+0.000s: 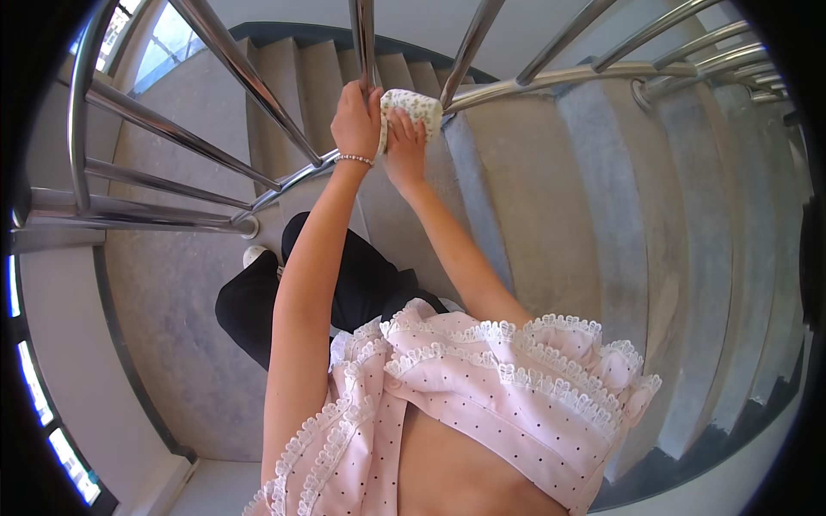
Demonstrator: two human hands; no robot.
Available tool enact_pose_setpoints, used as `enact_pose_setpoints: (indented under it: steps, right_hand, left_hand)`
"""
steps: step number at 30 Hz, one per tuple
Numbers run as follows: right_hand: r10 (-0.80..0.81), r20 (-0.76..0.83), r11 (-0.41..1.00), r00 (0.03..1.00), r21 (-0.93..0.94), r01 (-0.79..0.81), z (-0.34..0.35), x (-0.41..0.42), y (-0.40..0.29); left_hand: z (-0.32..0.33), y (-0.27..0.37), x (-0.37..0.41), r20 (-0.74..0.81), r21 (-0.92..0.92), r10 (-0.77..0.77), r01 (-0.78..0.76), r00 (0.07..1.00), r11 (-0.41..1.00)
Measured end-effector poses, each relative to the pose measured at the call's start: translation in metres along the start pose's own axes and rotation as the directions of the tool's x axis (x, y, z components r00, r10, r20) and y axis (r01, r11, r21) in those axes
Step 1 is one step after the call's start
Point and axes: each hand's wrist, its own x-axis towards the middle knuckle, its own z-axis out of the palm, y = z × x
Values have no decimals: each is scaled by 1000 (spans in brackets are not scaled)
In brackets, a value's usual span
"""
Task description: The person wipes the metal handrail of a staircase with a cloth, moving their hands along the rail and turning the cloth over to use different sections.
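My left hand (357,120), with a beaded bracelet at its wrist, is closed around an upright metal baluster (362,39) of the stair railing. Just to its right, my right hand (406,138) lies with spread fingers on a folded, patterned white cloth (419,106) and presses or holds it beside the baluster. The cloth bears small greenish-brown marks. Below both hands runs the railing's shiny bottom rail (297,177). How the palm and thumb of my right hand meet the cloth is hidden.
Curved concrete steps (535,193) spread out on the right, and more steps (310,77) lie beyond the railing. Further balusters (245,71) slant on both sides. My black-trousered legs (361,271) are bent on the landing (174,322). A wall with windows stands at left.
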Motion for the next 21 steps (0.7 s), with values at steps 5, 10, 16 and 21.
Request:
enact_pose_setpoints:
  steps: [5,10,16,21]
  right_hand:
    - [-327,-3,945,945,19,327,-7,0,42]
    - [-240,-67,967,969,72,244,-35,9,52]
    - [-235,-182,969,955,-118,215,-91,-10,94]
    - [64,-558,997,827,71,-30,-129,13,113]
  left_hand:
    - [2,2,-2,3,62,21,-21,1000,998]
    - [0,-3,-1,27,52,14,-16,1000,999]
    - [1,-1,-1,56,46,-19,16,998,999]
    - [-2,-2,0,75,21,-56,55,996,998]
